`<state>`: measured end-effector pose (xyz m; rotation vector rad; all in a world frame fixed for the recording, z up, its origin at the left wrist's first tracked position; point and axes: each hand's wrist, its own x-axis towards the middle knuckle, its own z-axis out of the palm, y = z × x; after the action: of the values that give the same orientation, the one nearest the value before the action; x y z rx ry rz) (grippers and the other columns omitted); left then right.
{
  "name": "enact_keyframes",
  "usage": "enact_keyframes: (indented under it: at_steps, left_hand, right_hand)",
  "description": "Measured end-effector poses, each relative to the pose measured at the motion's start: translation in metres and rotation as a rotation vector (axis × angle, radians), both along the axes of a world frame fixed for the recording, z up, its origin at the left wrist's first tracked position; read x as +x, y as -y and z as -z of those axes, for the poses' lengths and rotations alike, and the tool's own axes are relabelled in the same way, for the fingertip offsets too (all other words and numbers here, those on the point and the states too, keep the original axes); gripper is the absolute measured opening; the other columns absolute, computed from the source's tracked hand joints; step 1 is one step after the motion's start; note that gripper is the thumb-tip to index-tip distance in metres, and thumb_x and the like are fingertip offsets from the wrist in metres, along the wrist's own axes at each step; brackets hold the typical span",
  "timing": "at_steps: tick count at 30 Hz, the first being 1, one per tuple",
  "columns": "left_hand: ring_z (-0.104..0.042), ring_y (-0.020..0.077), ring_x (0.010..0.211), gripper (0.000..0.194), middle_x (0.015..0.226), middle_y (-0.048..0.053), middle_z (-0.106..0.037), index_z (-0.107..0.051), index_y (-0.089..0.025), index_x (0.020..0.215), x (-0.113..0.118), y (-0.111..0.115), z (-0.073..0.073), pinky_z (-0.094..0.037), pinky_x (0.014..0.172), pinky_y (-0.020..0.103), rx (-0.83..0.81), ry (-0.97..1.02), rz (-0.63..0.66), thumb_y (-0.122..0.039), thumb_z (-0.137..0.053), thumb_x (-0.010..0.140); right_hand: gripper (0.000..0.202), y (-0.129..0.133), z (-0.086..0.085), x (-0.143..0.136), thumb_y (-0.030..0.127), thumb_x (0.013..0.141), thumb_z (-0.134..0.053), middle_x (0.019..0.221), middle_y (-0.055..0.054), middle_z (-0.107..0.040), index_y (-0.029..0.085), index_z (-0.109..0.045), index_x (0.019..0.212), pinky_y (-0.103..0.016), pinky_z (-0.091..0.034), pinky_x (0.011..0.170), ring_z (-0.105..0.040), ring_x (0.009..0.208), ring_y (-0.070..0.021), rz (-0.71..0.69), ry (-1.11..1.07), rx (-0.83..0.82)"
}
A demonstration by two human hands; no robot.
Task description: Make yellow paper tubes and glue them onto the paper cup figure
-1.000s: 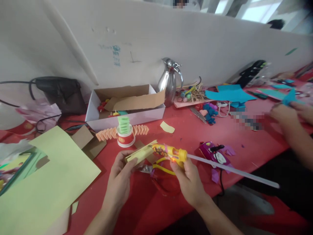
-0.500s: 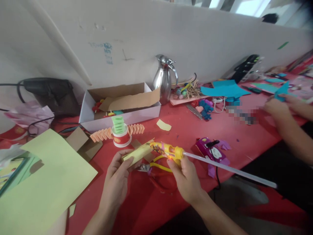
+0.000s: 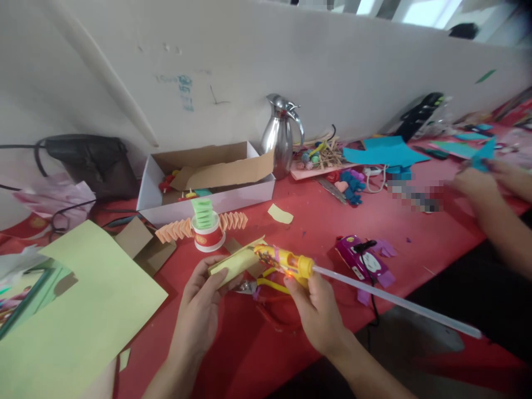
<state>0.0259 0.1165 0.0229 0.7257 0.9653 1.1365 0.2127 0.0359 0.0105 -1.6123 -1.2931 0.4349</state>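
My left hand pinches a rolled piece of yellow paper between thumb and fingers. Wrapped round the handle of a yellow glue gun is my right hand; the gun's tip is at the paper roll's right end. A long clear glue stick sticks out of the gun's back, and a small orange light glows near my thumb. Under the gun lie pliers with yellow handles. Behind the roll stands a paper cup with folded orange and green strips on it.
A white box and a metal jug stand by the wall. Large yellow-green paper covers the left. A purple box with a black cable lies right of the gun. Another person's hands hold blue paper at the far right.
The camera view has shifted slightly. The gun's tip has moved slightly left along the paper roll's edge, and the glue stick's far end sits lower. Both hands keep their holds.
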Motion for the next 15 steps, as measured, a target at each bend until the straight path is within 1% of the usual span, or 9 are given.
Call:
enact_keyframes:
  at_steps: [2, 5, 9, 13, 15]
  left_hand:
    - [-0.069, 0.0197, 0.088, 0.025, 0.101, 0.002, -0.069, -0.069, -0.02, 0.093, -0.0002, -0.0003, 0.0003, -0.061, 0.077, 0.032, -0.01, 0.015, -0.004, -0.027, -0.082, 0.072]
    - [-0.068, 0.0195, 0.091, 0.024, 0.102, 0.002, -0.069, -0.069, -0.02, 0.093, -0.0004, -0.0005, 0.0006, -0.061, 0.077, 0.03, -0.013, 0.029, 0.004, -0.026, -0.081, 0.074]
    - [-0.067, 0.0185, 0.093, 0.021, 0.101, 0.002, -0.068, -0.069, -0.02, 0.092, 0.0, -0.0002, 0.0001, -0.061, 0.077, 0.028, -0.017, 0.025, 0.012, -0.025, -0.08, 0.075]
    - [-0.066, 0.0186, 0.093, 0.02, 0.099, 0.002, -0.067, -0.07, -0.02, 0.091, 0.0001, 0.0001, -0.0007, -0.062, 0.077, 0.029, -0.006, 0.029, 0.011, -0.025, -0.08, 0.075]
    - [-0.067, 0.0189, 0.092, 0.02, 0.098, 0.002, -0.067, -0.071, -0.02, 0.091, -0.0001, -0.0001, -0.0008, -0.062, 0.077, 0.03, -0.005, 0.029, 0.01, -0.025, -0.081, 0.074]
  right_hand:
    - [0.016, -0.001, 0.0013, -0.0015, 0.036, 0.098, -0.052, 0.092, -0.006, -0.074, 0.023, -0.061, 0.102, -0.033, -0.055, 0.071, -0.071, 0.082, -0.0227, 0.019, -0.01, 0.0]
    - [0.016, -0.0025, 0.0021, -0.0015, 0.037, 0.097, -0.053, 0.088, -0.007, -0.074, 0.022, -0.059, 0.099, -0.033, -0.055, 0.067, -0.071, 0.078, -0.0232, 0.09, -0.019, -0.007]
    - [0.015, -0.0037, 0.0011, -0.0006, 0.035, 0.098, -0.052, 0.093, -0.007, -0.074, 0.023, -0.06, 0.101, -0.032, -0.055, 0.071, -0.071, 0.083, -0.0225, 0.054, 0.006, 0.025]
    - [0.018, -0.0041, 0.0005, 0.0019, 0.039, 0.096, -0.054, 0.083, -0.006, -0.072, 0.022, -0.058, 0.093, -0.032, -0.052, 0.065, -0.069, 0.074, -0.0221, 0.129, 0.017, -0.003]
    - [0.019, -0.0036, -0.0005, 0.0041, 0.04, 0.096, -0.054, 0.082, -0.005, -0.072, 0.022, -0.058, 0.093, -0.031, -0.052, 0.064, -0.068, 0.072, -0.0214, 0.122, 0.003, -0.022]
